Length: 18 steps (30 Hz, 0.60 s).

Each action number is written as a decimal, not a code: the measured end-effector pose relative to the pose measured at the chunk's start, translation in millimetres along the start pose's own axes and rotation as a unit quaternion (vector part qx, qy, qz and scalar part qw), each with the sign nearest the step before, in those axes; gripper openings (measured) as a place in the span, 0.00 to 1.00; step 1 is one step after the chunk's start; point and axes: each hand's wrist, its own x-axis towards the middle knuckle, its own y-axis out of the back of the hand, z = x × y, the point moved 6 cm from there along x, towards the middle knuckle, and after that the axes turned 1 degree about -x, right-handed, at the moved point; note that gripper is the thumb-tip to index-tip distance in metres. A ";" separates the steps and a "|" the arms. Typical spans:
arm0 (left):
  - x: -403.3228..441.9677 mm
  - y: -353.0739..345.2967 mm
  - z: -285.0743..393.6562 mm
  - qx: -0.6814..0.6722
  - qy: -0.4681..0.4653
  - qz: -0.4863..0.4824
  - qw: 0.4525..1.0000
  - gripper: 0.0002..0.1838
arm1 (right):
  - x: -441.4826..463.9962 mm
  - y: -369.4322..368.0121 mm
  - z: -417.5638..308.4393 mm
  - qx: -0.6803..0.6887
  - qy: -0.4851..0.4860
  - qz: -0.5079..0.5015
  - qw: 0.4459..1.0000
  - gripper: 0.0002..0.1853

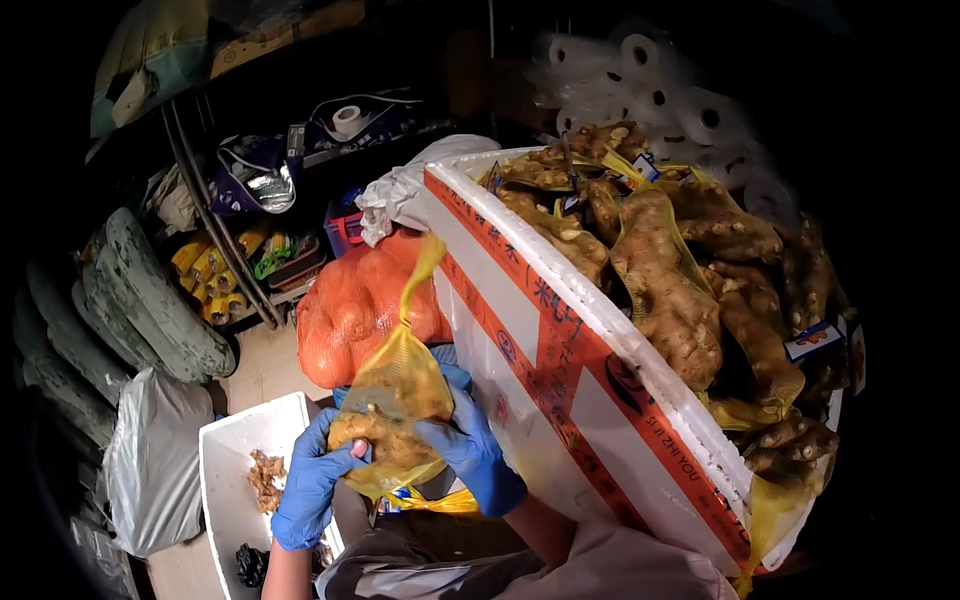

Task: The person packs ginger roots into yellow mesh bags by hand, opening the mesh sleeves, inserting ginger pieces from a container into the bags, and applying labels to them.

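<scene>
A yellow mesh bag of ginger (392, 420) hangs between my two blue-gloved hands, its twisted neck pointing up. My left hand (312, 480) is closed on the bag's left side, with the thumb tip bare through the glove. My right hand (472, 450) grips the right side, thumb across the front. Just below the bag lies some bright yellow netting (435, 500), partly hidden. To the right, a large white foam box (560, 370) with red printing is heaped with netted ginger (665, 290).
Behind the held bag sits an orange net sack (365, 300). A smaller white foam box (225, 470) with ginger scraps (266, 480) stands at lower left. Beyond it are a white plastic bag (160, 460) and large winter melons (150, 300). Plastic rolls (700, 115) lie at back right.
</scene>
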 end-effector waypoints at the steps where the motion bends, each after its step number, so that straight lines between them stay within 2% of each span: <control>1: -0.7 -2.2 10.2 -0.036 -0.043 0.019 0.998 0.18 | -0.7 4.4 -21.9 0.015 0.157 0.038 0.987 0.23; 2: 1.1 -0.2 17.6 -0.066 -0.071 0.033 0.995 0.21 | -9.8 9.8 -43.1 0.027 0.310 0.077 0.947 0.24; 4: 5.3 -12.5 49.6 -0.145 -0.130 0.028 0.980 0.23 | -20.7 12.6 -53.8 0.057 0.308 0.078 0.946 0.26; 6: 10.7 -48.6 92.2 -0.164 -0.163 -0.022 0.973 0.26 | -27.2 23.3 -27.5 0.103 0.172 0.164 0.966 0.24; 7: 15.5 -71.8 111.3 -0.118 -0.173 -0.066 0.976 0.26 | -30.9 22.9 -19.5 -0.036 0.225 0.186 0.956 0.21; 8: 19.9 -97.1 128.6 -0.072 -0.183 -0.108 0.974 0.27 | -36.2 22.0 -10.8 -0.186 0.271 0.229 0.916 0.19; 9: 20.3 -129.4 143.5 -0.074 -0.172 -0.166 0.968 0.27 | -42.5 20.6 -1.1 -0.311 0.308 0.282 0.854 0.17; 11: 25.3 -185.9 157.2 -0.071 -0.160 -0.256 0.951 0.27 | -40.3 16.4 5.7 -0.330 0.331 0.297 0.832 0.15; 12: 31.0 -203.5 158.8 -0.065 -0.161 -0.288 0.942 0.26 | -37.6 15.9 1.8 -0.316 0.324 0.276 0.848 0.14; 14: 55.6 -214.1 155.5 -0.028 -0.198 -0.286 0.937 0.25 | -35.5 16.3 -1.1 -0.280 0.324 0.247 0.869 0.15; 15: 61.3 -218.0 153.7 0.011 -0.233 -0.283 0.930 0.24 | -35.9 17.2 -0.2 -0.256 0.333 0.239 0.875 0.17; 16: 63.8 -216.1 148.7 0.011 -0.231 -0.283 0.931 0.24 | -36.5 18.1 0.6 -0.233 0.341 0.231 0.881 0.20; 18: 67.6 -193.2 143.5 0.014 -0.264 -0.206 0.942 0.21 | -41.7 15.9 -8.4 -0.483 0.344 0.268 0.759 0.21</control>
